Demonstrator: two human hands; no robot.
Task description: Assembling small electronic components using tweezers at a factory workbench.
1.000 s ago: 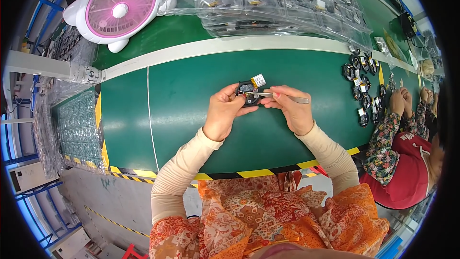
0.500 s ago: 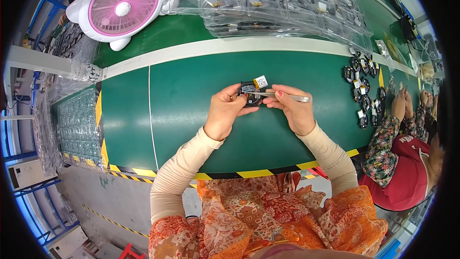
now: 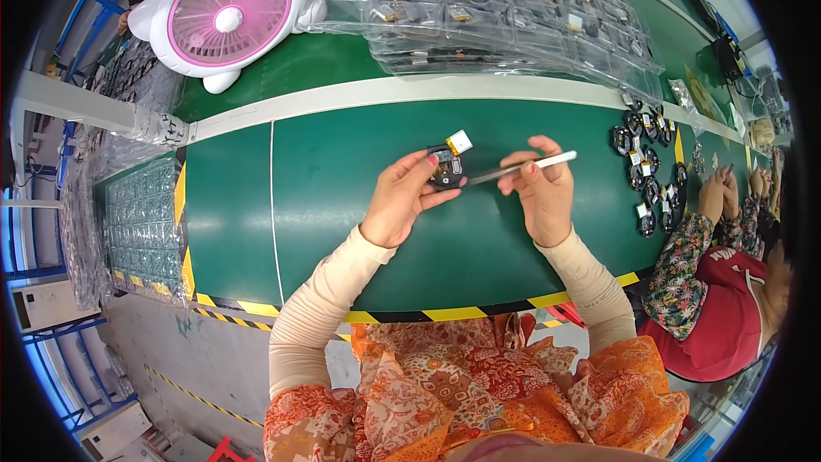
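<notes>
Between the thumb and fingers of my left hand [image 3: 400,195] is a round black device housing [image 3: 446,173], held above the green table. A small silver-white battery [image 3: 459,142] with a yellow strip sticks up from the housing's top edge. My right hand [image 3: 545,192] is closed on metal tweezers [image 3: 534,164], which slant up to the right. Their tip lies close to the housing's right edge; whether it touches I cannot tell.
Several similar black housings [image 3: 647,162] lie in a group at the right, near a co-worker's hands [image 3: 717,192]. Stacked clear plastic trays [image 3: 505,13] with parts stand beyond the white rail [image 3: 410,92]. A pink-and-white fan [image 3: 229,17] is at the far left; more trays [image 3: 141,222] lie at the left.
My right hand and the tweezers have moved away from the housing to the right, and the tweezers now tilt upward. My left hand still holds the housing, its battery turned slightly.
</notes>
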